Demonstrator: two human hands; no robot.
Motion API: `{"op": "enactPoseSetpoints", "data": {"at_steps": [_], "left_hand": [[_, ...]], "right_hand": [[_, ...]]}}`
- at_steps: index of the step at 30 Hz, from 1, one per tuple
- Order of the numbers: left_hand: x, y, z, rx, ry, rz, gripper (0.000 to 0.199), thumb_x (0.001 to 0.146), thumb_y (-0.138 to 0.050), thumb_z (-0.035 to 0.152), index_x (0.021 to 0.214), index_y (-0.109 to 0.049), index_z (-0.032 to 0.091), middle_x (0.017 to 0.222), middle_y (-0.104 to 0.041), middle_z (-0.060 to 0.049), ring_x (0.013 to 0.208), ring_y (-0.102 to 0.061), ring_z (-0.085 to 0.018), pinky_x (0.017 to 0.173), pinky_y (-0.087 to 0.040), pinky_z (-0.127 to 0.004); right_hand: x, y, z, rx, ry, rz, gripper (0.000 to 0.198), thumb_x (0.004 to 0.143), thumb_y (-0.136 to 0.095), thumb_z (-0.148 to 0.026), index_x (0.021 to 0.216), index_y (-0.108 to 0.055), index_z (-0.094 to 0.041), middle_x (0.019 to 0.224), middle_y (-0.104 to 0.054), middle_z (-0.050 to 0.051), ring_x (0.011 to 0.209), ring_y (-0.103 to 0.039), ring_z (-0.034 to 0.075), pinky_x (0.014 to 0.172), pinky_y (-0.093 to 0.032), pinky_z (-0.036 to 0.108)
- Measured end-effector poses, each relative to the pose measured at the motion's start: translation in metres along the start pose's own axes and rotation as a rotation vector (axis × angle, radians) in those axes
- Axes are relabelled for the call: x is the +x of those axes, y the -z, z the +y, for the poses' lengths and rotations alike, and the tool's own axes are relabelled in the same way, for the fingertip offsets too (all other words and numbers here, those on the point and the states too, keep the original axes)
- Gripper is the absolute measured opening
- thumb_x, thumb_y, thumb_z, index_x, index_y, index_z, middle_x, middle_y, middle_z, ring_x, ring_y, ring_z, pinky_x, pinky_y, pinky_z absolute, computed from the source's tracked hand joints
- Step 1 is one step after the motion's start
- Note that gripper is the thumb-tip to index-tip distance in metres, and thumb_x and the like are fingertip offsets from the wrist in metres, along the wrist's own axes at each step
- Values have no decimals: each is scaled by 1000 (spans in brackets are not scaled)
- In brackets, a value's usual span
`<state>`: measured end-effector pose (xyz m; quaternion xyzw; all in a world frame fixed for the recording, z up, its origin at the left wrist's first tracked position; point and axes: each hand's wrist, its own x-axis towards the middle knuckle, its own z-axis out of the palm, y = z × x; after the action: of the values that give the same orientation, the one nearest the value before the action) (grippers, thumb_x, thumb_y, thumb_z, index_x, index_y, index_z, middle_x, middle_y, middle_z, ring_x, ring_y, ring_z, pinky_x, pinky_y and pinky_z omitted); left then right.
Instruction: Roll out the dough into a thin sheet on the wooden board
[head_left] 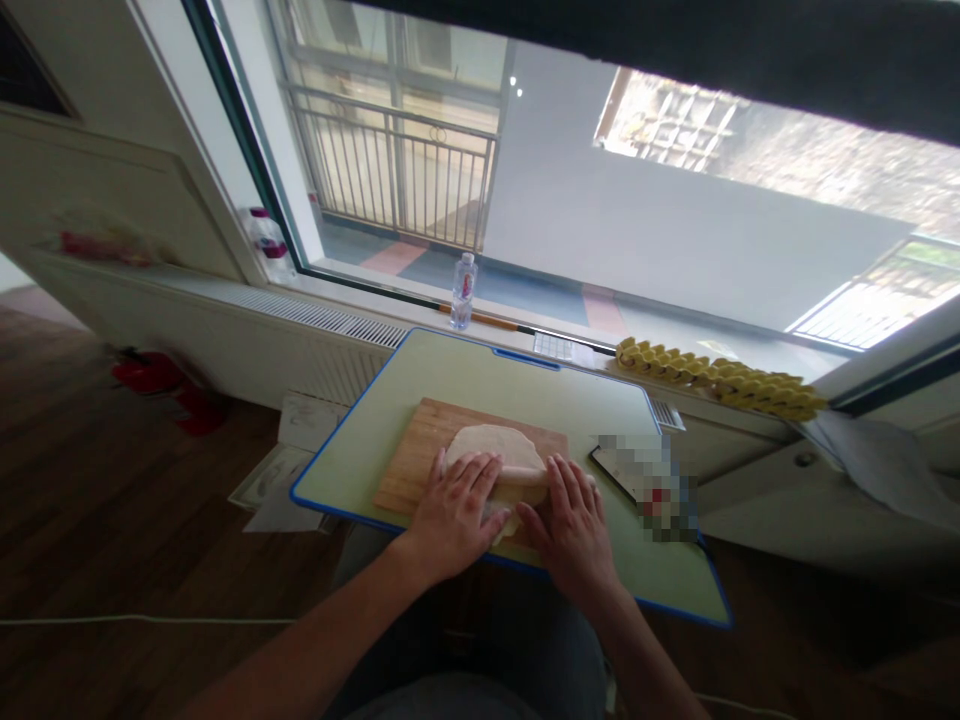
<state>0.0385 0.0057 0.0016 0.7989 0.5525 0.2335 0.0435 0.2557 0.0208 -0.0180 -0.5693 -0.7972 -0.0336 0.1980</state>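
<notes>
Head view: left hand (457, 510) and right hand (574, 525) lie spread over the two ends of a pale rolling pin (523, 477), fingers pressing from above and not wrapped round it. The pin lies across a flattened dough sheet (491, 440) on a wooden board (409, 465), atop a blue-edged table (360, 440). Dough probably soft, easily torn (edge looks thin); pin likely stiff, light, best held at its ends.

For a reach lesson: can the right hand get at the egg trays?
Probably, by leaning: the right hand is on the rolling pin, but nothing tall blocks the egg trays beyond the table.
</notes>
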Motion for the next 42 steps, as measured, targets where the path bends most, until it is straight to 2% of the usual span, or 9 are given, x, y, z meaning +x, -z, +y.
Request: {"op": "enactPoseSetpoints", "data": {"at_steps": [6, 12, 17, 24, 34, 42], "left_hand": [[3, 0, -2, -2, -3, -8, 63, 101, -56, 52, 154, -49, 19, 156, -57, -13, 145, -49, -29, 131, -12, -60], [15, -1, -5, -5, 30, -14, 66, 98, -61, 54, 153, -50, 19, 153, -59, -15, 144, -49, -32, 129, -17, -65], [2, 0, 2, 31, 3, 17, 62, 100, -57, 50, 154, -50, 20, 153, -60, -13, 141, -53, -30, 130, -18, -60], [-25, 2, 14, 31, -4, 5, 69, 99, -58, 52, 159, -44, 20, 160, -53, -12, 148, -46, -31, 131, -19, -58], [3, 0, 0, 7, 16, -25, 71, 99, -56, 61, 155, -48, 18, 158, -55, -15, 146, -48, -32, 130, -14, -63], [-13, -3, 7, 14, 3, 0, 68, 101, -53, 57, 158, -44, 20, 160, -53, -13, 148, -46, -30, 131, -17, -58]], "right_hand": [[0, -3, 1, 2, -3, 6, 74, 105, -42, -61, 159, -40, -12, 163, -47, 17, 155, -33, 32, 125, -27, 54], [13, -5, 0, 1, -28, 5, 72, 104, -45, -60, 159, -42, -14, 161, -49, 17, 153, -36, 34, 122, -30, 55], [3, 0, 0, 5, -10, -7, 72, 105, -42, -60, 160, -40, -14, 163, -47, 16, 154, -34, 33, 124, -29, 55], [-20, 5, 0, 2, -7, -23, 74, 106, -40, -62, 162, -34, -14, 167, -41, 16, 159, -25, 32, 124, -29, 55], [12, -5, 1, -8, -23, -12, 71, 105, -42, -60, 159, -41, -14, 162, -48, 16, 155, -34, 31, 124, -27, 54], [-6, 1, 1, -7, -15, -9, 72, 106, -39, -63, 159, -40, -14, 164, -46, 15, 156, -32, 32, 123, -29, 55]]}}
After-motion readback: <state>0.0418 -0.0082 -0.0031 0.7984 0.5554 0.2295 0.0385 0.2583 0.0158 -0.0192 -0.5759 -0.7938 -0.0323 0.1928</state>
